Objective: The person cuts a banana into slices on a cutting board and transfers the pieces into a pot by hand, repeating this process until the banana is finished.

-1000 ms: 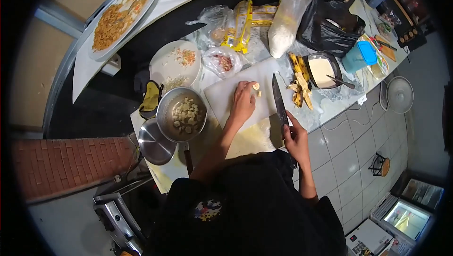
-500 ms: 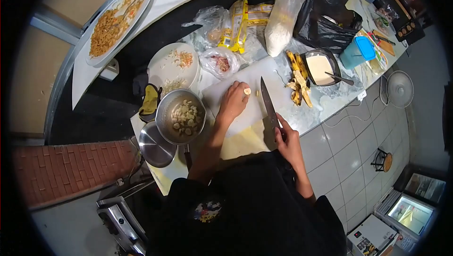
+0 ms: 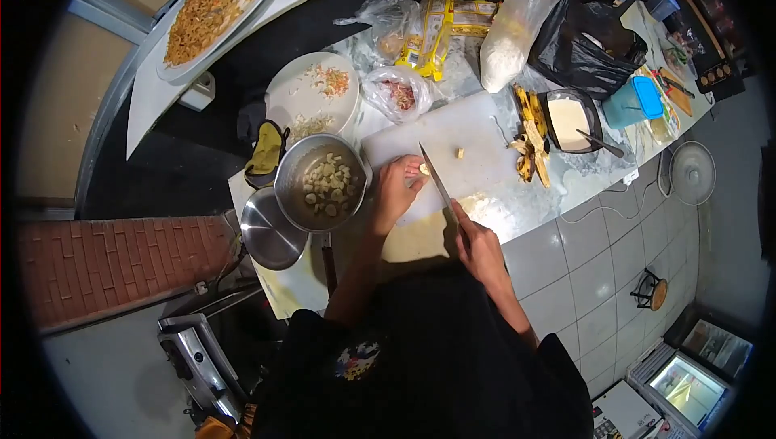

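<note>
On the white cutting board [image 3: 485, 128], my left hand [image 3: 398, 190] has its fingers closed round a banana piece [image 3: 423, 169], whose pale cut end shows. The knife [image 3: 437, 177] is gripped by its handle in my right hand [image 3: 481, 251], with the blade pointing up and left beside the banana. A small banana bit [image 3: 460, 153] lies on the board right of the blade. Left of my left hand, a metal pot [image 3: 284, 188] holds several banana slices [image 3: 330, 184]. Banana peels [image 3: 531, 136] lie at the board's right edge.
Near the pot are a metal lid [image 3: 271, 233], a white plate [image 3: 283, 99] with food bits and a yellow-black cloth [image 3: 265, 150]. Behind the board stand bags, including a flour bag [image 3: 508, 43]. A batter bowl [image 3: 596, 111] and a blue-lidded jug [image 3: 626, 106] stand right.
The knife blade has swung left to the banana piece, and my right hand has moved left with it. The view has shifted slightly, moving the counter items right in the frame.
</note>
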The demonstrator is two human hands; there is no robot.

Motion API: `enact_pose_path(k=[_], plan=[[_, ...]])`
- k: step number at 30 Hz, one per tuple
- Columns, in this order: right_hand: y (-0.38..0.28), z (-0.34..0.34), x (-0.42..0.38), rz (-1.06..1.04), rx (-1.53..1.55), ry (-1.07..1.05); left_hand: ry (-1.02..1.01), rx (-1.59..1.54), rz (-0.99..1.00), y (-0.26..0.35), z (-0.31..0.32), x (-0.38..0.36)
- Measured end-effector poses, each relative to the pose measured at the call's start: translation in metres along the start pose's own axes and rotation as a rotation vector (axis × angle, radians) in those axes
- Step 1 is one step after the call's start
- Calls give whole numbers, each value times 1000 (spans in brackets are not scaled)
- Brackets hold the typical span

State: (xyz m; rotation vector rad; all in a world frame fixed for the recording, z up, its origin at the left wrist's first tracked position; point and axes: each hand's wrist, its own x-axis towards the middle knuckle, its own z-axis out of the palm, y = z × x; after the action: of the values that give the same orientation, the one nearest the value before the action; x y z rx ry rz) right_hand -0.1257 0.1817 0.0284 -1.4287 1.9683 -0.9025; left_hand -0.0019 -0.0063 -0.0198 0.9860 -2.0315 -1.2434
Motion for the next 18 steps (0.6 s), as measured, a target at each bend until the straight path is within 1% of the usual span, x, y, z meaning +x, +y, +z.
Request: enact_pose_path(k=[2,5,9,12,14,18], plan=[[0,0,1,-18,21,12,-4,-3,15,6,0,-2],[1,0,2,-42,0,21,10,-20,-21,11,0,-3],[-1,0,2,-33,-7,19,12,-25,-29,11,2,-3],[-6,-3,2,-4,-53,-28,8,-32,-21,9,2,-2],[-4,-1,1,-14,-15,18,4,-39,-13,9,1,-1],[-3,0,2,-15,-30,27,7,-19,-11,8,2,-1]])
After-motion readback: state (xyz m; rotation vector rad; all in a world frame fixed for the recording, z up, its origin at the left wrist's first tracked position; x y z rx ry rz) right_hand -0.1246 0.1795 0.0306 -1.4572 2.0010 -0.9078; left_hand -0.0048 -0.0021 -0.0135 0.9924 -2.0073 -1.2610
